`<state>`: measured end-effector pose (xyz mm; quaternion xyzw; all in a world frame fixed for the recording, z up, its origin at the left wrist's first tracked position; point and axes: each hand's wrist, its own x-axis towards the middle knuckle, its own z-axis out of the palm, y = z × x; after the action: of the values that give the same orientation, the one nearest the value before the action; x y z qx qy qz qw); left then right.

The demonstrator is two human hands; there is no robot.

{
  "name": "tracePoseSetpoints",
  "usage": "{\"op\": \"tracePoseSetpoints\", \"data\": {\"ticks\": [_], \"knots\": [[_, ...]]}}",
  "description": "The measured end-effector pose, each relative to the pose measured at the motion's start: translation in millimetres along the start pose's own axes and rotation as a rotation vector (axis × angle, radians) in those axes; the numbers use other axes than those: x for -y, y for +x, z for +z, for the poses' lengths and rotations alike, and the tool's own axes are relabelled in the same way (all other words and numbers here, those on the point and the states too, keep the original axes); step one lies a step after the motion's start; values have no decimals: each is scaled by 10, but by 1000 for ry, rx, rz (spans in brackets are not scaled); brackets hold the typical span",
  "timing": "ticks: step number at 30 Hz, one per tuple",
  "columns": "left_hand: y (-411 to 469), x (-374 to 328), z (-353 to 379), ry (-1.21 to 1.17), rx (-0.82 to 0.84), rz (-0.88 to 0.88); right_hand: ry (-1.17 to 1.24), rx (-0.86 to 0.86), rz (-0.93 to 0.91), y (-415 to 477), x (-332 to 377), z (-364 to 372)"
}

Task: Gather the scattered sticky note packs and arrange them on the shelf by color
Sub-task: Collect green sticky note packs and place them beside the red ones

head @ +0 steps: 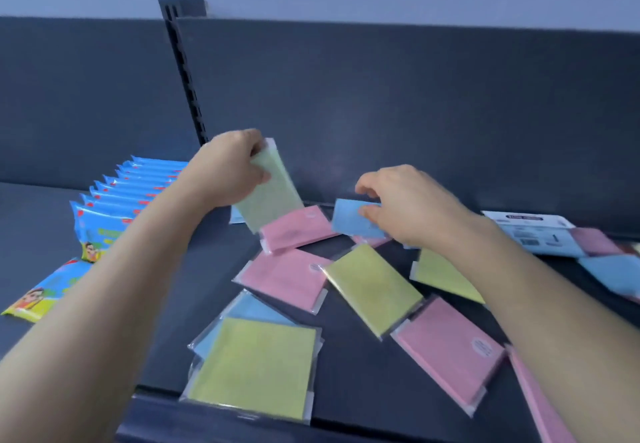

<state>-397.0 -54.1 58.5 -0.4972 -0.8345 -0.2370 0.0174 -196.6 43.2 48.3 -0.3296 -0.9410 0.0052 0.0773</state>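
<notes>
Pinching with my left hand (pixel 230 169), I have the fingers clamped on the top edge of a pale green sticky note pack (pixel 273 193), held upright and tilted against the dark back panel (pixel 415 113) of the shelf (pixel 45 235); its lower edge sits just behind a pink pack (pixel 298 228). My right hand (pixel 412 205) has its fingers closed around a blue pack (pixel 353 219), thumb on its near face, the pack lifted at an angle near the back panel.

Out from the hands, the other packs lie scattered flat on the shelf. A second pink pack (pixel 287 278) lies in front of the first, touching a yellow-green pack (pixel 375 288) to its right. Another yellow-green pack (pixel 446 276) is partly hidden under my right forearm. Nearer me, a large yellow-green pack (pixel 256 368) overlaps a blue pack (pixel 252 309) beneath it, and a pink pack (pixel 450 352) lies to the right, with one more pink pack (pixel 533 404) at the frame's edge.

Far right, more pink and blue packs overlap a white printed carton (pixel 533 231); the blur keeps me from counting them. Far left, a row of blue snack-like packets (pixel 114 207) stands upright, with one packet (pixel 45 290) lying flat in front.
</notes>
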Motion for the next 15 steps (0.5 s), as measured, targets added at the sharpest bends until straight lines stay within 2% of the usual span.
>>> {"op": "tracePoseSetpoints", "data": {"ticks": [4,10,15], "knots": [[-81,-715,155,-270,30,169,-11,-19,103,-246,-454,-85],[-177,-1882,650,-431,102,346,-16,-42,309,-892,-1529,-269],[-313,-3032,1116,-492,119,458,-6,-63,530,-1461,-2801,-430]]}}
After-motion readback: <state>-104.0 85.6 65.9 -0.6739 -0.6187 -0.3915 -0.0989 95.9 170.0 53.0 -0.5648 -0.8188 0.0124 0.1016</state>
